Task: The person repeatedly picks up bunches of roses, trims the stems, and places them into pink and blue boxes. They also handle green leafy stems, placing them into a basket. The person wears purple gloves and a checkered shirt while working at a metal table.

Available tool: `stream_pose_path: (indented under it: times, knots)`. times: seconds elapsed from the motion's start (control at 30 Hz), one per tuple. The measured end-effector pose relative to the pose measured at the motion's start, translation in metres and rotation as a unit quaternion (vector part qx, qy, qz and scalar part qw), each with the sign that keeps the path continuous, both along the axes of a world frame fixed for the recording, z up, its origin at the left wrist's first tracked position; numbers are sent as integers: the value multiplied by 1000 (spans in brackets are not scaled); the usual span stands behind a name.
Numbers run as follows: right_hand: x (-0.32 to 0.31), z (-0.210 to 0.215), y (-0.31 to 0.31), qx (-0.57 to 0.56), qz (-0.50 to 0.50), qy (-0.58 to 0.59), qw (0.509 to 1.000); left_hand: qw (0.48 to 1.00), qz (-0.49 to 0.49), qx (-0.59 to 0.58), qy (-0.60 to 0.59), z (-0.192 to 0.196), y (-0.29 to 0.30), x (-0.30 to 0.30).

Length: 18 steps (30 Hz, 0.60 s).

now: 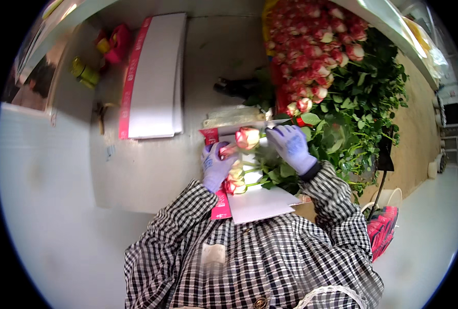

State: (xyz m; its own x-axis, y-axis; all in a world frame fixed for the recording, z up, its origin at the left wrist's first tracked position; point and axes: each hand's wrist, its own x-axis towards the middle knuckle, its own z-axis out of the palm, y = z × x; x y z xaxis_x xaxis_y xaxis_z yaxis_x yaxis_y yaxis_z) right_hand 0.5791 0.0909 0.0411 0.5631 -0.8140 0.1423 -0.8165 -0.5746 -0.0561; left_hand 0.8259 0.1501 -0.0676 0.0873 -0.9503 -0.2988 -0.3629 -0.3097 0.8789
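Note:
Both of my hands wear purple gloves. My right hand (292,148) grips the stem of a pink-and-cream rose (247,138) and holds its bloom over a white cardboard sheet with a pink edge (260,203). My left hand (215,166) rests at the sheet's left side, its fingers touching the blooms of several roses (235,181) that lie in a row on the sheet with their leafy stems pointing right.
A big heap of pink roses (316,46) with green foliage (365,103) lies at the right of the grey table (151,175). A stack of white, pink-edged sheets (154,77) lies at the back left, with red and yellow-green items (97,56) beside it. A white bucket (388,198) stands on the floor at right.

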Motion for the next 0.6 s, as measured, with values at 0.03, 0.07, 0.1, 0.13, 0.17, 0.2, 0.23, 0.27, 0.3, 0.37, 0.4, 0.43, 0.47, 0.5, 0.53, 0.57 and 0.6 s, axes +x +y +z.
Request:
stream_pose_path:
  times: [0.03,0.07,0.1,0.13,0.17,0.2,0.23,0.27,0.3,0.37,0.4,0.43,0.47,0.5,0.53,0.57,0.6]
  knots:
    - [-6,41,-2,-49,6,-28,998,1000,13,1,21,-13,1,1]
    - [-12,95,-2,-67,11,-3,998,999,25,5,41,-22,2,0]
    - [-20,139,3,-101,-12,-3,995,1000,28,-11,-3,-10,0,-4]
    - [-25,183,11,-134,-30,44,990,999,23,-21,-25,-3,0,-2]
    - [-12,228,15,-171,-4,39,985,999,31,-8,10,-13,4,1]
    - [-2,250,23,-180,2,69,981,999,46,-4,-15,3,4,1]
    - [10,259,33,-121,39,68,989,998,51,-2,-34,23,3,0]
    - [22,257,37,-68,82,58,993,999,41,-6,-22,20,5,-1]
    - [34,236,32,1,117,95,989,999,36,-9,-11,8,10,1]
    - [48,155,18,100,120,144,977,999,9,-21,30,-18,8,2]
    - [45,94,9,135,97,145,975,1000,-6,-8,-7,2,2,-3]
    - [38,34,4,150,67,115,980,999,-19,4,-43,24,-4,-8]
    - [35,-9,2,162,45,86,982,996,5,-2,-86,-1,3,-8]
    - [36,-34,0,132,35,45,990,996,-8,9,-83,-4,2,-5]
    - [40,-43,0,106,23,4,994,996,-24,22,-80,-2,3,-1]
    - [40,-50,-2,111,22,-29,993,996,-21,33,-79,0,5,0]
    - [38,-55,-1,122,38,-27,991,996,-20,44,-77,2,7,1]
